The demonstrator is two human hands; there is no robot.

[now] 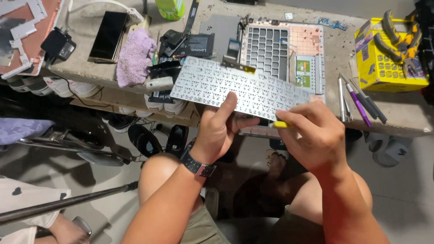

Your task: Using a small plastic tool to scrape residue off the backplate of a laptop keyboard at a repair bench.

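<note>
My left hand (218, 132) grips the near long edge of a white laptop keyboard panel (235, 86), held back side up and tilted over the bench edge. My right hand (312, 135) is closed on a small tool with a yellow handle (281, 124), its tip against the panel's lower right edge. Just beyond the panel lies the opened laptop case (285, 49) with its grid of empty key openings. A dark watch sits on my left wrist.
The concrete bench (398, 113) carries a yellow box (389, 54) with pliers on top, several screwdrivers (359, 101), a black battery (192, 45), a purple cloth (134, 56), a dark phone (107, 36) and a green bottle (170, 8). Shoes lie under the bench. Another person's leg is at lower left.
</note>
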